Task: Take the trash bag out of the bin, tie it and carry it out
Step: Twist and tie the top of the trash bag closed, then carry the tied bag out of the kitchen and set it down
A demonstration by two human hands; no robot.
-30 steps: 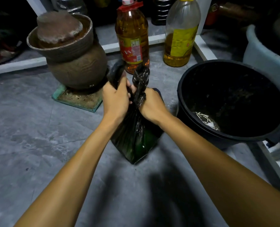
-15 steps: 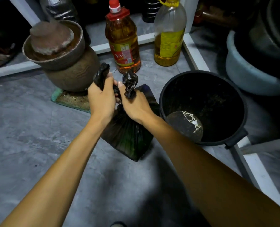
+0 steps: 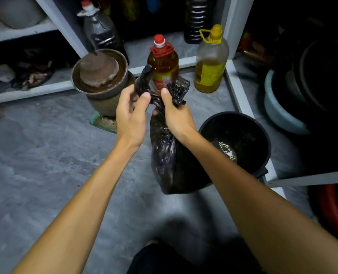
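The black trash bag [image 3: 170,155] is seen out of the bin [image 3: 263,139], just left of it over the grey floor [image 3: 45,155]; whether its bottom rests on the floor cannot be told. Its mouth is drawn into two twisted ends, crossed between the hands. The left end is gripped by the curled fingers of the left hand [image 3: 130,119], thumb laid toward the crossing. The right end and neck are pinched by the right hand [image 3: 176,115], thumb straight up. This hold is judged to keep the neck closed while the knot is pulled; tying appears unfinished. A clay jar [image 3: 101,76] stands near on the far left, an oil bottle [image 3: 163,68] just beyond the hands, and a shelf frame [image 3: 237,89] on the right. Open floor is noted near and left for lifting away.
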